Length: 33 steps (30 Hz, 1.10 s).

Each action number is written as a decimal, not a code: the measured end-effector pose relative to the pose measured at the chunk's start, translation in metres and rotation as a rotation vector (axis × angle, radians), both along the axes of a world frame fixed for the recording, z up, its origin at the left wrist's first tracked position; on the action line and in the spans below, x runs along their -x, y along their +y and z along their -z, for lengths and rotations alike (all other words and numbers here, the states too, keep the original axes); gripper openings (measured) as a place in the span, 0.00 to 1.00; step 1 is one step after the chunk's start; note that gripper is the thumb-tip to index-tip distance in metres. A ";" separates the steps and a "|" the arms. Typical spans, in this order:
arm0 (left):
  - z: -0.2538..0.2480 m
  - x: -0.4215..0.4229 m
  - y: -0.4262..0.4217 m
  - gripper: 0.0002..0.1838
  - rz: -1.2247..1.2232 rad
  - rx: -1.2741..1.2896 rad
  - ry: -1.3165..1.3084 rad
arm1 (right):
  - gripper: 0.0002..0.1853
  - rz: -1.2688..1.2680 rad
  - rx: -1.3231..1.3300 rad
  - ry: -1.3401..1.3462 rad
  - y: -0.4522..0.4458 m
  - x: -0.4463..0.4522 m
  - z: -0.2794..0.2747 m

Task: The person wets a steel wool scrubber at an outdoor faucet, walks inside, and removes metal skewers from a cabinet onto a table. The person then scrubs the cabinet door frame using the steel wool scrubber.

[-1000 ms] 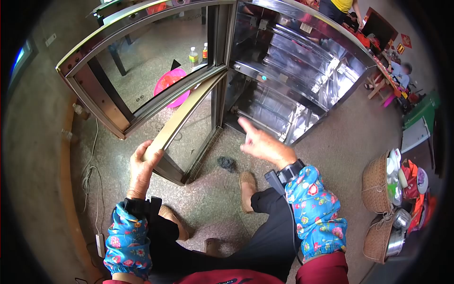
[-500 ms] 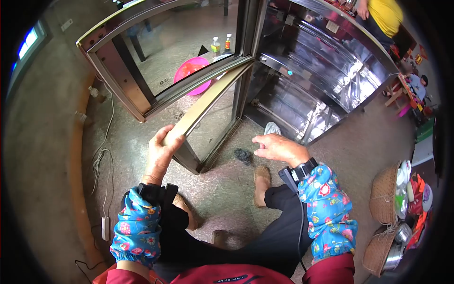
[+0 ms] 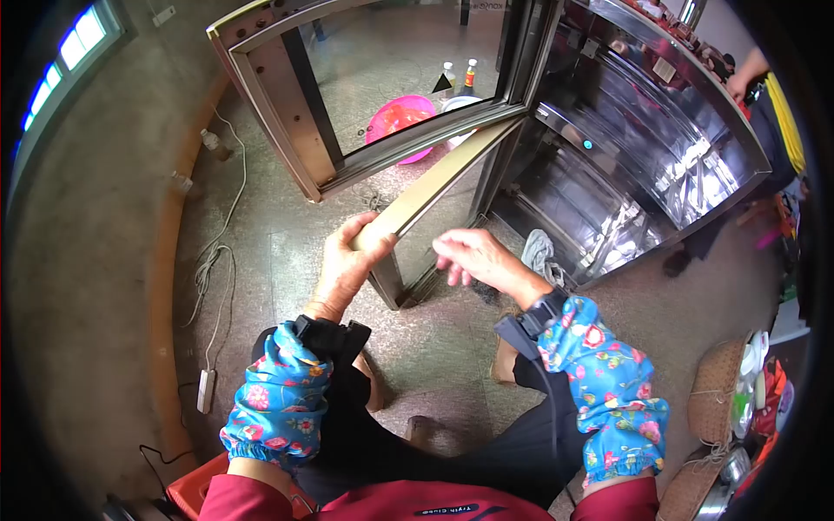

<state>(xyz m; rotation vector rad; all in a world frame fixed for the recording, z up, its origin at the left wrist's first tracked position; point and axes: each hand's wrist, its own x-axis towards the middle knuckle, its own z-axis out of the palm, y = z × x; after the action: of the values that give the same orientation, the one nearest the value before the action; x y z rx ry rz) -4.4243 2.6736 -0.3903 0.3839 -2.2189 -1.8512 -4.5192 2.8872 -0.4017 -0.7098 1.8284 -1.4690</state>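
My left hand [image 3: 346, 265] grips the pale top edge near the free corner of the lower glass door [image 3: 441, 180], thumb on one side and fingers over the other. That door stands swung out from a shiny steel cabinet [image 3: 569, 195]. My right hand [image 3: 486, 260] hovers in front of the door's glass, holding nothing visible, its fingers loosely bent and apart. Just beyond it, a grey-white cloth [image 3: 540, 250] lies at the cabinet's lower front edge. The upper glass door [image 3: 300, 130] also stands open above my left hand.
A pink basin [image 3: 378, 130] with red contents and two bottles [image 3: 469, 78] show through the upper door. A white cable ending in a power strip [image 3: 206, 391] runs along the floor at left. Wicker baskets [image 3: 714, 399] stand at right. Another person's arm [image 3: 749, 74] is at upper right.
My right hand has moved left, closer to the lower door's glass. My left hand keeps its hold on the door edge. The view has shifted, so the scene sits further right.
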 end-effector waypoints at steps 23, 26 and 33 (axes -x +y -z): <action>0.040 -0.003 -0.018 0.38 0.258 0.163 -0.056 | 0.20 0.483 0.405 -0.306 -0.071 -0.016 0.011; 0.025 -0.011 -0.009 0.25 0.194 0.154 -0.088 | 0.22 0.237 0.396 -0.238 -0.057 -0.007 0.020; 0.005 -0.014 0.006 0.17 0.119 0.235 -0.315 | 0.08 0.992 0.144 0.384 0.062 0.139 0.211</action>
<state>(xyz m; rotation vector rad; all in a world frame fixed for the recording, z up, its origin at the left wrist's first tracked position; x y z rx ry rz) -4.4105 2.6792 -0.3954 0.5417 -2.6882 -1.6512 -4.6583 2.9491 -0.6123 -0.0987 2.5778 -2.1946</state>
